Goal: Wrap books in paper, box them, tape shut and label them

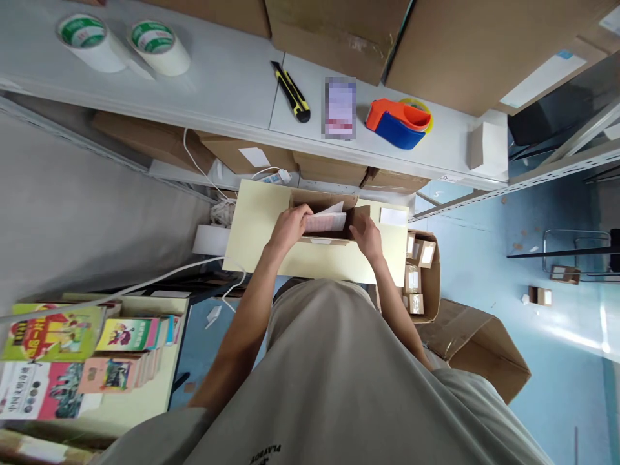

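Grey T-shirt fabric (334,381) fills the bottom of the view, worn by the person looking down. Both bare forearms reach forward from it to a small open cardboard box (325,219) that sits on a pale yellow surface (256,226). Left hand (289,227) has its fingers curled over a pink and white booklet (325,219), which stands tilted inside the box; the grip looks closed on the booklet's left end, though the fingertips are hidden. Right hand (369,237) rests against the box's right flap, fingers bent around the cardboard edge.

Beyond the box runs a grey shelf (232,90). On it lie two rolls of tape (123,42), well apart from a yellow and black utility knife (290,92), a blurred card (340,107) and an orange and blue tape dispenser (399,121). Stacks of colourful books (82,355) sit at lower left. An open carton of small packets (420,274) stands just beside the surface on the right, on a blue floor (557,323).
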